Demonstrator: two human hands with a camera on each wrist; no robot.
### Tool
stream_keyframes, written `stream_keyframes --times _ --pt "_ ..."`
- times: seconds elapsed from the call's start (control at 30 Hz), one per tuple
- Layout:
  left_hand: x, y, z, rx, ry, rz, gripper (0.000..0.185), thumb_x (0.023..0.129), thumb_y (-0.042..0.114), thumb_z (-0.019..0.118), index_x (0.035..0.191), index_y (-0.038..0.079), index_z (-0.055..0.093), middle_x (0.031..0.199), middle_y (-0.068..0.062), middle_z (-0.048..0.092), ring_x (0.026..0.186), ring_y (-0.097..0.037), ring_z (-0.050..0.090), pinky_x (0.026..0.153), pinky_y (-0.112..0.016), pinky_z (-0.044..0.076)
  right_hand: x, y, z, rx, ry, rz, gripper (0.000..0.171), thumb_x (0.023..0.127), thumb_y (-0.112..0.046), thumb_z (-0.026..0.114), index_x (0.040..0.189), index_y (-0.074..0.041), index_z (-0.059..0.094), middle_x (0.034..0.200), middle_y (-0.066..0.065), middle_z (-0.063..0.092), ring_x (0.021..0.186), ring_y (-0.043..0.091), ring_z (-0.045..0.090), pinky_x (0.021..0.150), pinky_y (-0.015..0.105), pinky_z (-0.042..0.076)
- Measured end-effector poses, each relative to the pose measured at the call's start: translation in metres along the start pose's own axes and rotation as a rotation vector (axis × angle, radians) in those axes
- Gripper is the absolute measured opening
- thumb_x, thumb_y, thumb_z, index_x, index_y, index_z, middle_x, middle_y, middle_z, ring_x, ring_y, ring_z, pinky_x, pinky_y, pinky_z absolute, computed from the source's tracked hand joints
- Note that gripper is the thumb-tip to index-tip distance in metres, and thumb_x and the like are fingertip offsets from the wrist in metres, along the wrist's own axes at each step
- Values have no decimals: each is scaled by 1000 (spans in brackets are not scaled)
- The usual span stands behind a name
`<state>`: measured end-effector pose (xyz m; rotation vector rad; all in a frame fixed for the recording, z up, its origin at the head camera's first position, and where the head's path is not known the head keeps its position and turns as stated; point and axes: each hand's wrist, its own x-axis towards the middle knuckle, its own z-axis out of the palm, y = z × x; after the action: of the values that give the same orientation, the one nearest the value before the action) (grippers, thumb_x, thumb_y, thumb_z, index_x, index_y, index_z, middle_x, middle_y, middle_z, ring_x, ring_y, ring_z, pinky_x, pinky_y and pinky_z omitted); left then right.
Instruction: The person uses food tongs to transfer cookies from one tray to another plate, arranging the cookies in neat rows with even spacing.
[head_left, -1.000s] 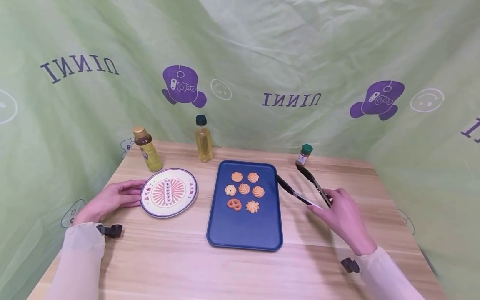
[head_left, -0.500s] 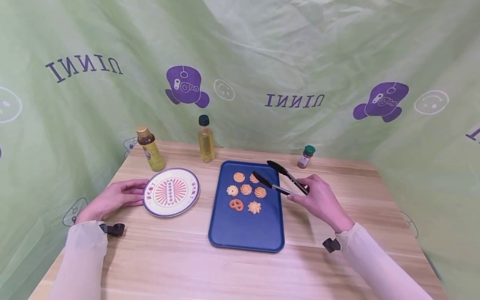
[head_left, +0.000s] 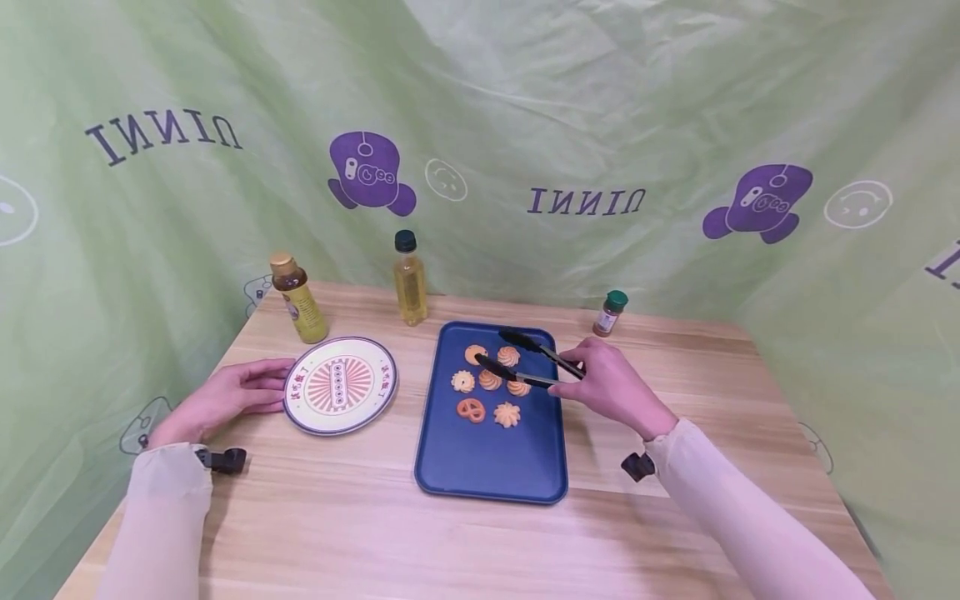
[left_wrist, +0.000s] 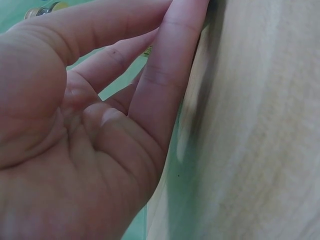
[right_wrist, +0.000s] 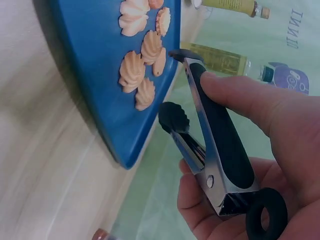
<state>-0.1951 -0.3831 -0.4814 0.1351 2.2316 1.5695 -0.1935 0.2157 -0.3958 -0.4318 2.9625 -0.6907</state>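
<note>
My left hand (head_left: 221,400) pinches the left rim of a round white plate (head_left: 369,375) with red rays and a blue edge. Its fingers and thumb come together in the left wrist view, where the rim itself is hidden. My right hand (head_left: 611,387) holds black-and-silver tongs (head_left: 551,354), the thumb along one arm in the right wrist view. Their black tips are spread, with no cookie gripped, over a blue tray (head_left: 491,462). On the tray lie several cookies: a pretzel-shaped one (head_left: 471,410), a star-shaped one (head_left: 507,415) and swirled ones (right_wrist: 132,71), some partly covered by the tongs.
Behind the plate stands a gold-capped bottle (head_left: 302,310). A dark-capped bottle of yellow liquid (head_left: 410,287) is behind the tray. A small green-capped jar (head_left: 610,313) stands at the back right. A green curtain (head_left: 480,100) closes off the wooden table's (head_left: 337,517) back.
My right hand has moved left with the tongs, from right of the tray to above the cookies. The left hand and the plate have stayed in place.
</note>
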Motion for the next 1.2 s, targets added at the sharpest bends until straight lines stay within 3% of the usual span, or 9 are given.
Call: stream_keyframes --times 0.17,0.5,0.7,0.93,1.2 --pt "0 0 0 -17 -7 6 71 110 1 66 171 -12 30 162 -44 47 116 4 74 103 -28 70 9 -9 -1 -14 -36 8 58 91 -32 90 136 2 78 127 20 74 103 31 71 94 52 66" --pt "-1 -1 -1 -15 -4 6 72 110 1 67 171 -11 30 163 -44 46 116 4 74 102 -29 70 24 -24 -3 -49 -61 -43 47 89 -26 91 126 2 83 117 18 79 89 23 69 83 43 67" --pt "-1 -3 -1 5 3 13 71 110 0 66 170 -13 31 160 -41 52 115 5 74 101 -28 70 28 -31 -3 -82 -75 -60 46 89 -27 91 125 1 83 114 17 79 84 20 69 77 38 65" --pt "0 -2 0 -16 -1 22 70 110 -1 65 169 -13 31 162 -44 48 117 5 74 102 -29 70 31 -36 -2 -96 -103 -52 43 90 -27 92 123 0 84 105 14 75 79 20 65 70 32 60" --pt "-1 -2 0 -8 9 12 70 109 -1 67 169 -13 33 161 -42 52 116 5 74 101 -29 70 35 -40 -3 -94 -117 -72 18 91 -23 90 96 -7 85 81 3 70 63 15 58 60 26 47"
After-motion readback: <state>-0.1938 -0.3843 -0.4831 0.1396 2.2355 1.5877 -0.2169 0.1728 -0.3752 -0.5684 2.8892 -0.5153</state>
